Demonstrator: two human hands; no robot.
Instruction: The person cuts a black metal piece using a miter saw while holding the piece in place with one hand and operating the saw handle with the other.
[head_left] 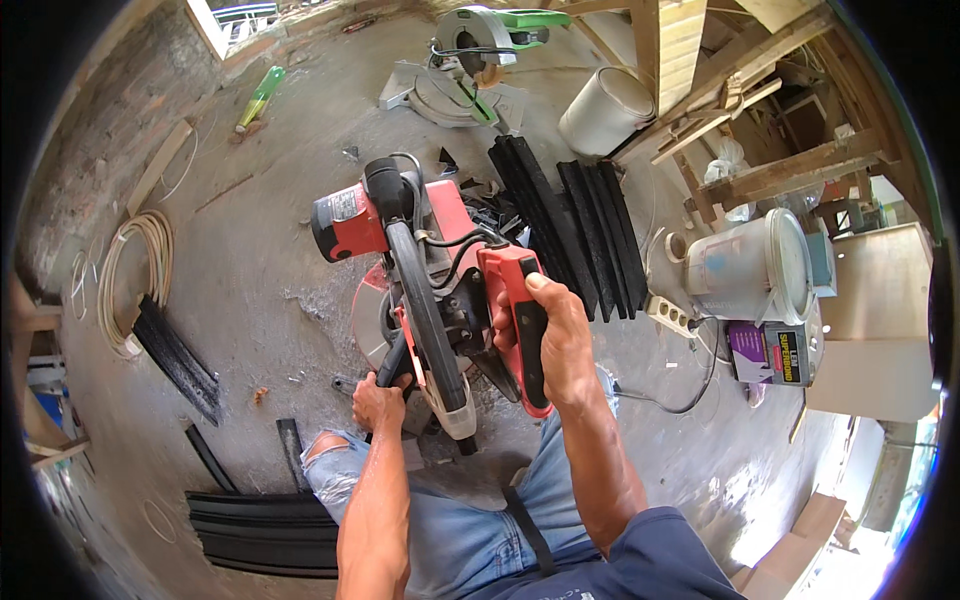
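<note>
Holding saw (420,300), white bucket's (735,268) contents unclear

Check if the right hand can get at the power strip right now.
Probably not without letting go: the right hand is wrapped around the saw handle. Otherwise, nothing tall seems to block the power strip.

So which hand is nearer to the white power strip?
Right. The right hand, gripping the red-and-black saw handle, is just left of the power strip, apart from it; the left hand is farther left and lower.
</note>
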